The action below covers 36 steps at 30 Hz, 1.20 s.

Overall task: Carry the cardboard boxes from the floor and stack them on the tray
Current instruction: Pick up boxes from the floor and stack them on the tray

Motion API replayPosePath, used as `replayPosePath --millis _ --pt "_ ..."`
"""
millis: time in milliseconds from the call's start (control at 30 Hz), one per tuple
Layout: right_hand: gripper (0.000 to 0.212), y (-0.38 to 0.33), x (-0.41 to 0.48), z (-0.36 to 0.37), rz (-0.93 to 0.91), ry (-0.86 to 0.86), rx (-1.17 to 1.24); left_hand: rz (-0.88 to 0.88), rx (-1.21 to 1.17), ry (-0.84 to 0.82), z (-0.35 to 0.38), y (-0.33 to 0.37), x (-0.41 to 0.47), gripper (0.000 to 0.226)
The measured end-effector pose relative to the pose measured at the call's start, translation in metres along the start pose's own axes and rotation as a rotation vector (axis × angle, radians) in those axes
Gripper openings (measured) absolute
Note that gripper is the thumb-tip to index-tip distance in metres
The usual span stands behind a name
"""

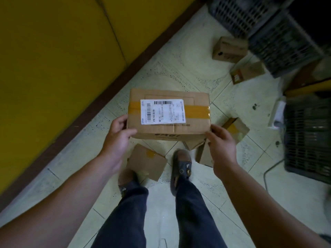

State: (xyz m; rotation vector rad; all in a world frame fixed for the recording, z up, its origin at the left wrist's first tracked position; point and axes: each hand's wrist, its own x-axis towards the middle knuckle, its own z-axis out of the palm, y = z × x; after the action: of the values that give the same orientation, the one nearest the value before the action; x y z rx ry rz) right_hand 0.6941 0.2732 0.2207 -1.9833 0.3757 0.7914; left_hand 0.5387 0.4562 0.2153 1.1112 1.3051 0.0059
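Holding the box (pixel 169 115) clear of the floor (pixel 179 203), you clamp your left hand (pixel 119 136) and right hand (pixel 221 142) on opposite ends to keep it level for carrying.

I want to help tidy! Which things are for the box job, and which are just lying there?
For the job: labelled box, held by left hand and right hand; small floor box; far box.
Just there: cable, yellow wall, dark crate (tray? cannot tell).
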Motion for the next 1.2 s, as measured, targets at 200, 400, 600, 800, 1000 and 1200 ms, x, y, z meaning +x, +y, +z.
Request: replayPosePath --millis 200,400,600,800,1000,1200 --pt "0.019 -0.033 -0.126 -0.026 -0.105 -0.027 0.033 0.14 0.039 0.08 -0.056 0.037 -0.113 0.049" --pt "0.02 -0.051 -0.203 -0.063 -0.156 -0.076 -0.014 0.173 -0.064 0.181 -0.084 0.022 -0.208 0.041" --pt "0.019 -0.06 -0.249 -0.109 -0.273 -0.288 -0.125 0.178 -0.26 0.396 -0.073 -0.005 -0.319 0.044" --pt "0.013 -0.06 -0.297 -0.131 -0.392 -0.553 -0.226 0.167 -0.463 0.6 -0.068 -0.056 -0.415 0.044" --pt "0.017 -0.031 -0.367 -0.11 -0.494 -0.784 -0.35 0.162 -0.658 0.829 -0.09 -0.122 -0.512 0.042" --pt "0.013 0.035 -0.472 -0.067 -0.605 -1.002 -0.529 0.162 -0.878 1.078 -0.129 -0.211 -0.615 0.037"
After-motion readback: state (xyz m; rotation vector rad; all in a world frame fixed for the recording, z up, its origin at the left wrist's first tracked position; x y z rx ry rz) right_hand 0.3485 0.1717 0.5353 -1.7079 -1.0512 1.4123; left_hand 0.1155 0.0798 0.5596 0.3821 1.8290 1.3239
